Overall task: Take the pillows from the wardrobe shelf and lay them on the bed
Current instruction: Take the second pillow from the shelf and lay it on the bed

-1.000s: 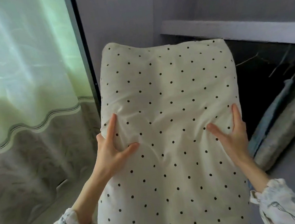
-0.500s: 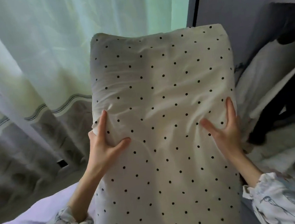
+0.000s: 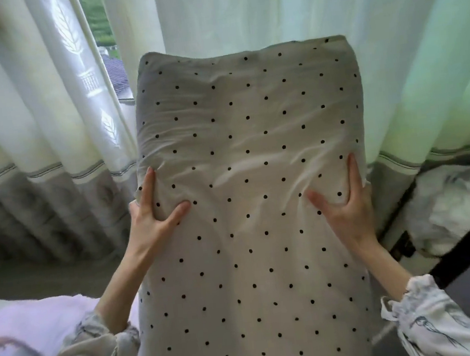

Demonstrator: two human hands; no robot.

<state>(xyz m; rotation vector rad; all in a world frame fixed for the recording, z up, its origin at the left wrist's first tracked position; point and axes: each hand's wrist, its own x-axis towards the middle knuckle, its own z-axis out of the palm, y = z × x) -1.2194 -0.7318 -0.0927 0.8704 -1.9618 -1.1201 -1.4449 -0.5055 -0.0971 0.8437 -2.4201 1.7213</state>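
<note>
A cream pillow with black dots point(image 3: 251, 176) fills the middle of the view, held upright and lengthwise in front of me. My left hand point(image 3: 153, 216) grips its left edge, thumb pressed into the front. My right hand point(image 3: 345, 206) grips its right edge the same way. A corner of the bed point(image 3: 26, 333) with a pale lilac cover shows at the lower left, below and left of the pillow. The wardrobe shelf is out of view.
Pale curtains point(image 3: 30, 113) with a grey patterned hem hang across the whole background, with a window gap point(image 3: 104, 46) at the upper left. White fluffy bedding point(image 3: 459, 205) and a dark wardrobe frame edge point(image 3: 463, 242) sit at the right.
The view has swung left from the wardrobe to the curtains while both hands keep the same grip on the pillow. The bed corner has come into view at the lower left.
</note>
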